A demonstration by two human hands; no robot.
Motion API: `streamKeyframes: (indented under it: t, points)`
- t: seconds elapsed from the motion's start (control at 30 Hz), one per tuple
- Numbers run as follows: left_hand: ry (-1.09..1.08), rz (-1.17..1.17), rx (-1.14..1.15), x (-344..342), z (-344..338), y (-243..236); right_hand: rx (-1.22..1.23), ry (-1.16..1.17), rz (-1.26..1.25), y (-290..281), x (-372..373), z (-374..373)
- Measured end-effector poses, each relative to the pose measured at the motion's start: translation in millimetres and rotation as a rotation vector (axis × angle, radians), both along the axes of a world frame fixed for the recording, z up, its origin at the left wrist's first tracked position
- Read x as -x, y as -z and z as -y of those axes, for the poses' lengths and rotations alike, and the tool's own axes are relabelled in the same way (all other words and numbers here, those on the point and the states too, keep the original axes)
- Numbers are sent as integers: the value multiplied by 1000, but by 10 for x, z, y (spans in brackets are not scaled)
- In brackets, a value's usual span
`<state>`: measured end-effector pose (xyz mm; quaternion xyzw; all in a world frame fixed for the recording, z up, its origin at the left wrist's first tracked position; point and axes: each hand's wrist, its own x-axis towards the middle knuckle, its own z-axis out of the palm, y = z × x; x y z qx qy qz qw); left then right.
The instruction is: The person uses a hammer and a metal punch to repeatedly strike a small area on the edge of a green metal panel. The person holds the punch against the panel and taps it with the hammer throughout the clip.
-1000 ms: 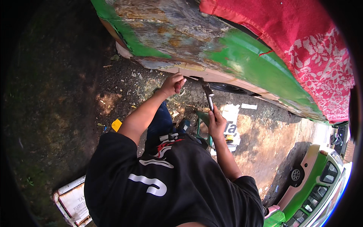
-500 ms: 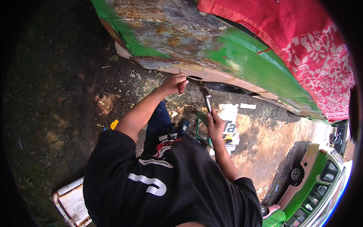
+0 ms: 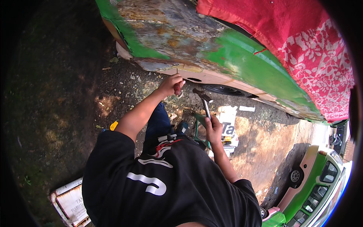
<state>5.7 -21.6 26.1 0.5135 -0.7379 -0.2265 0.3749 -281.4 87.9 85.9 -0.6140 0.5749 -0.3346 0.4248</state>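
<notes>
1. Head view: the person crouches on the dirt ground (image 3: 121, 90) beside a green car body (image 3: 242, 56) whose paint is stripped and rusted over much of the panel. A red patterned cloth (image 3: 295, 45) is draped over its top.
2. The left hand (image 3: 170, 84) is closed tight around a short red-handled tool (image 3: 177, 89). It holds the tool up at the pale lower edge (image 3: 211, 78) of the body, just beside a dark oval hole. Whether the tip touches the metal cannot be told, as the fist hides it.
3. The right hand (image 3: 213, 129) has its grip wrapped fully round the lower end of a hammer (image 3: 204, 103). The hammer head is raised near the red-handled tool but apart from it.
4. Judged from this pose, the step in hand is driving the tool into the sill with hammer blows, between strikes.
5. The next move calls for a short, square swing onto the tool's butt. The left grip must stay steady and the knuckles clear of the hammer head, since the two hands sit close together.
6. A white carton (image 3: 229, 125) lies on the ground behind the right hand, a flat white box (image 3: 70, 202) sits at the lower left, and a second green car (image 3: 321, 178) is parked well apart.
</notes>
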Motion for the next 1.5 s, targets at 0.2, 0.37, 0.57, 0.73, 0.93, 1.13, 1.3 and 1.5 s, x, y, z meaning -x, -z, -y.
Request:
streamKeyframes:
  t: [0.2, 0.37, 0.57, 0.73, 0.93, 1.13, 1.3, 1.5]
  points:
    - [-28, -104, 108, -113, -110, 85, 30, -12, -6, -10, 75, 52]
    - [-55, -147, 110, -145, -102, 61, 13, -25, -34, -98, 81, 96]
    - [-35, -160, 117, -160, -35, 19, 25, -42, -36, -112, 53, 101]
    - [-54, -193, 155, -153, -15, 12, 9, -50, -76, -87, 58, 86]
    - [-39, -194, 158, -167, -13, 31, 15, -27, -73, -85, 73, 61]
    - [-72, -196, 134, -130, -3, 10, 10, -18, -44, -48, 112, 47]
    - [-55, -149, 75, -143, 73, -92, 23, -57, -44, -89, 82, 63]
    - [-84, -121, 13, -115, 222, -177, 220, -159, 51, -612, -311, 185]
